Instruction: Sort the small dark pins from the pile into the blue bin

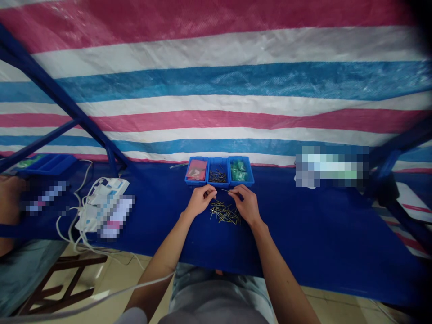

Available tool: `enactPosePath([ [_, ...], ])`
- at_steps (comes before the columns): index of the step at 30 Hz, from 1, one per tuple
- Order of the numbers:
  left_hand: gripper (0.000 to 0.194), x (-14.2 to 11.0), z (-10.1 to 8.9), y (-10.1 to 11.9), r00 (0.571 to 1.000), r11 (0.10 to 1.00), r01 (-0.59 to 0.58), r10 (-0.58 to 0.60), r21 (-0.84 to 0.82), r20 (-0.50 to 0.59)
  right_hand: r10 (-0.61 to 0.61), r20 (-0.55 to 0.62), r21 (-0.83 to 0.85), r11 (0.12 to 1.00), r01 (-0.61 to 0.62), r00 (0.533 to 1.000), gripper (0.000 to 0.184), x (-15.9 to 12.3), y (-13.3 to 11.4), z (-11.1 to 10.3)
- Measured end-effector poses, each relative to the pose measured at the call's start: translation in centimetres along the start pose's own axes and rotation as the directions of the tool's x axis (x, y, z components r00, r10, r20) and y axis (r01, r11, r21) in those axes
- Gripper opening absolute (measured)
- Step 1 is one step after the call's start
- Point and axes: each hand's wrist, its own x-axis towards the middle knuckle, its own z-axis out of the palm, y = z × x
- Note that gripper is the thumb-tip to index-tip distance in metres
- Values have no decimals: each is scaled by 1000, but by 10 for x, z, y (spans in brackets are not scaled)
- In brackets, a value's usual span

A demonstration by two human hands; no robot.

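A loose pile of thin, brass-coloured metal rods (pixel 227 214) lies on the blue tabletop between my hands. My right hand (pixel 245 202) is closed in a pinch on one thin metal rod (pixel 225 190), which points left toward the other hand. Fingers curled together, my left hand (pixel 200 200) hovers just left of the pile; what it pinches, if anything, is too small to make out. Just beyond my hands stand three blue bins: one with pink material (pixel 196 170), a middle one with dark, thin pieces (pixel 218 175), and one with green packets (pixel 239 171).
A white power strip (pixel 101 204) with tangled cables sits on the left, beside a blurred-out item. Farther left are a blue tray (pixel 50 164) and another person's arm (pixel 9 202). Blue frame bars (pixel 60 96) slant at both sides before a striped sheet (pixel 216 81).
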Motion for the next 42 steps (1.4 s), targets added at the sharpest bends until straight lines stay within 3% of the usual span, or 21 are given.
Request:
enactPosePath([
  [8,34,0,-2,3,1000,999,28,-28,-25,4,4,-134,-24,1000,-8,991,23,6,-10,-2],
  [15,35,0,-1,3,998,998,49,-50,-48,-24,-43,-229,-134,991,12,972,27,40,-17,12],
  [19,33,1,-1,1,999,998,43,-44,-40,-28,-65,-109,-266,963,34,992,33,47,-16,14],
  [23,30,1,0,0,999,999,29,-30,-29,-24,-24,-33,-175,984,18,999,24,24,-7,-5],
  [27,30,1,0,0,999,999,43,-43,1,-5,22,243,-122,992,8,970,17,-6,5,-25],
  [28,30,1,0,0,999,999,43,-43,7,-3,31,267,-141,990,8,963,16,-11,7,-28],
  [35,26,1,1,-1,999,1000,29,-29,-2,-15,16,323,-280,957,79,946,14,-16,5,-19],
  [42,28,1,1,-1,999,999,43,-43,23,5,46,341,-312,948,67,939,15,-15,6,-15],
])
